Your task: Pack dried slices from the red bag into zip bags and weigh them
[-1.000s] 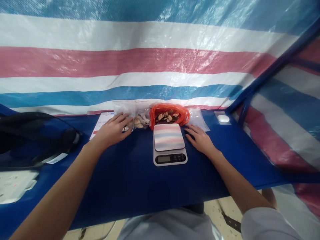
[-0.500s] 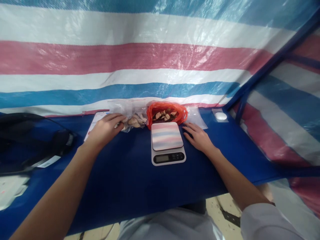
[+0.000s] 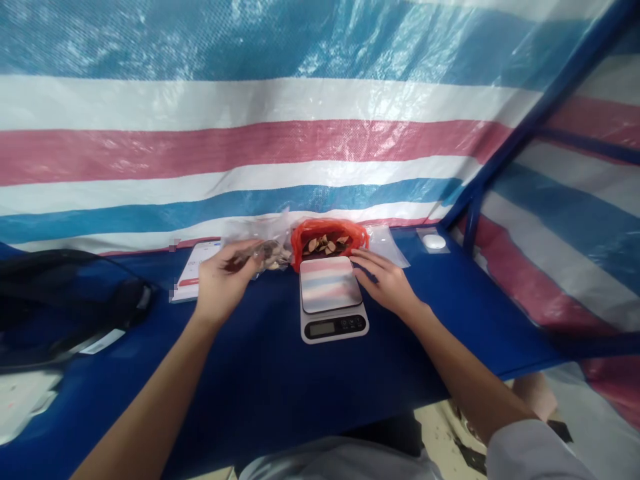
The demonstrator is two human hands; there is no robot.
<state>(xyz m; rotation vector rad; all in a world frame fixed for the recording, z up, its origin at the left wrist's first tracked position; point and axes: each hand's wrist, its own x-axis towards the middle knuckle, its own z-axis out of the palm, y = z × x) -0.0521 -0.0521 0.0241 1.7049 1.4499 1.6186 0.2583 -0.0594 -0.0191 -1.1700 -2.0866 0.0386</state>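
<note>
My left hand [image 3: 224, 275] is closed on the near-left end of a clear plastic bag [image 3: 273, 256] holding pale dried pieces. Beside it sits a red plastic bag [image 3: 298, 248], its mouth spread wide, with brown dried slices [image 3: 326, 245] inside. In front of that bag stands a white kitchen scale [image 3: 332, 287] with a shiny square plate and a dark display strip; nothing lies on the plate. My right hand [image 3: 385, 279] is open, fingers stretched out at the scale's right edge and the red bag's near-right side. Whether its fingertips touch the bag I cannot tell.
A phone [image 3: 200, 263] lies left of my left hand. Flat clear bags [image 3: 387, 245] rest behind my right hand. A white round object [image 3: 434, 241] is at the far right of the blue table [image 3: 280, 393]. Black headgear [image 3: 100, 300] lies left; a striped sheet [image 3: 250, 143] hangs behind.
My left hand has moved right and closed on the clear bag, uncovering more of the phone. My right hand has shifted left, up to the scale and red bag. The view has tilted up slightly.
</note>
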